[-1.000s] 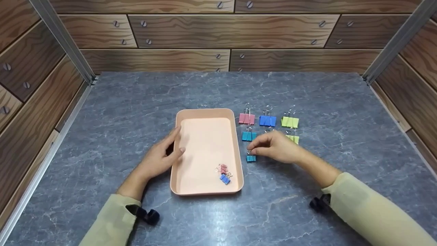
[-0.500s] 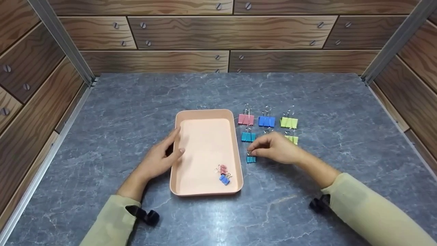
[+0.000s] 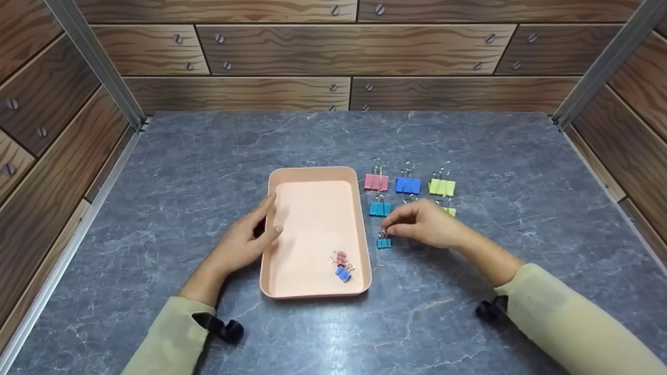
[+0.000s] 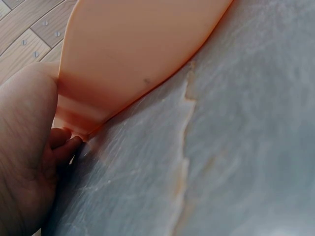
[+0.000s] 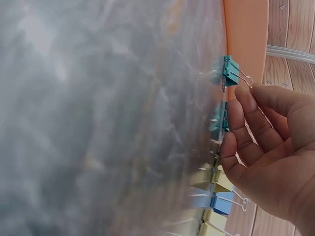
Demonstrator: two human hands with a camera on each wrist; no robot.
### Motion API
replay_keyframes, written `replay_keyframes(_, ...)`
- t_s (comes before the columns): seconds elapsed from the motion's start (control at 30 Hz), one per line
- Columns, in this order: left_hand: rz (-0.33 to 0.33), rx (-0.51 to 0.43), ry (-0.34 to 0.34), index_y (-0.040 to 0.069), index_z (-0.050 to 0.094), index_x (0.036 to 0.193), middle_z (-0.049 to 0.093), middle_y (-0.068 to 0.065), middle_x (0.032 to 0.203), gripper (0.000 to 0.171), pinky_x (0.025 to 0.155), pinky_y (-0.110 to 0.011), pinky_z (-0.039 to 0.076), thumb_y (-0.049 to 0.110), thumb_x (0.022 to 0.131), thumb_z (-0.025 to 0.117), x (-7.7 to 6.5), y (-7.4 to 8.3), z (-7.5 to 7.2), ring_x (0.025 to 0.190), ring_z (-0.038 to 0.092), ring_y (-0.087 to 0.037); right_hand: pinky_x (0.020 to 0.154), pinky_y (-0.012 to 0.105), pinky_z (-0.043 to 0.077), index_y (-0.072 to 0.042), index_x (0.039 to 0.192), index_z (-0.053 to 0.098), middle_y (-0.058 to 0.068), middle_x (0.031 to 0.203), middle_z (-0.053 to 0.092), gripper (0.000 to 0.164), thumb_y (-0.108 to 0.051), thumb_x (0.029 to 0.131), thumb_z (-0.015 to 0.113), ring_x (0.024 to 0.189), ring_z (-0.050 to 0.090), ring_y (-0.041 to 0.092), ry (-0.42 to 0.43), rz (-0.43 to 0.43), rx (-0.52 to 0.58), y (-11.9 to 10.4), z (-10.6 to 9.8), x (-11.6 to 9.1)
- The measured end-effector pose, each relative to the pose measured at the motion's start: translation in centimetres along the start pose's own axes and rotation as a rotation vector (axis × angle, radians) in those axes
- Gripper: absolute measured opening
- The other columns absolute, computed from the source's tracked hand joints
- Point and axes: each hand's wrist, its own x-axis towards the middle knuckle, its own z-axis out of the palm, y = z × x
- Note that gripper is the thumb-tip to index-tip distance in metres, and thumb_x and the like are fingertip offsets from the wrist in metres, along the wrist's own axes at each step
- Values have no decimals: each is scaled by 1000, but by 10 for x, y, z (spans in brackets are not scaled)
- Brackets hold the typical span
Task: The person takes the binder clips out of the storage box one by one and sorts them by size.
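Note:
In the head view, a shallow peach tray (image 3: 315, 229) stands on the table, with a small pink binder clip (image 3: 340, 258) and a small blue binder clip (image 3: 343, 273) in its near right corner. My left hand (image 3: 245, 237) holds the tray's left wall, thumb over the rim; in the left wrist view its other fingers (image 4: 66, 147) are low against the outside. Right of the tray, my right hand (image 3: 424, 224) pinches the wire handle of a small teal binder clip (image 3: 384, 243). That clip (image 5: 230, 72) appears upright at the fingertips in the right wrist view.
A larger teal clip (image 3: 380, 209) stands just behind the small one. Farther back is a row of large pink (image 3: 376, 182), blue (image 3: 408, 185) and lime (image 3: 442, 187) clips. My right hand partly hides another lime clip (image 3: 449, 211). Wood-patterned walls (image 3: 354, 49) enclose the table.
My right fingertips have shifted slightly right at the small teal binder clip, and more of its handle shows. The clip itself has hardly moved. My left hand and the tray stay put.

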Motion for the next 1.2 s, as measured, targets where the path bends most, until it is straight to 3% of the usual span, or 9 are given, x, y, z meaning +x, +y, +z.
replay_keyframes(0.2, -6, 0, 0, 17, 33, 168, 34, -11, 169, 73, 126, -50, 28, 35, 105, 65, 0, 0, 0, 155, 34, -32, 77, 21, 57, -5, 111, 83, 4, 104, 80, 16, -11, 97, 78, 90, 68, 12, 43, -1, -12, -14, -9, 1)
replay_keyframes(0.43, -16, -1, 6, 20, 33, 169, 34, -11, 169, 74, 126, -50, 29, 36, 105, 66, 0, 0, -1, 155, 35, -32, 74, 21, 56, -8, 109, 84, 2, 103, 80, 14, -11, 97, 79, 89, 69, 13, 56, -64, -6, -43, -12, 9)
replay_keyframes(0.77, -10, -9, -1, 19, 31, 169, 34, -13, 169, 74, 126, -50, 29, 37, 105, 66, -1, 0, 0, 155, 35, -32, 87, 33, 61, -13, 107, 85, -3, 107, 80, 11, -13, 97, 79, 100, 74, 15, -40, -218, -18, -77, 8, 32)
replay_keyframes(1.2, 6, 3, 1, 18, 32, 169, 35, -14, 169, 74, 125, -51, 30, 36, 105, 66, 0, -1, 0, 154, 36, -33, 93, 47, 60, -6, 108, 84, 1, 104, 80, 14, -9, 96, 80, 98, 73, 15, -173, -233, 66, -81, 36, 51)
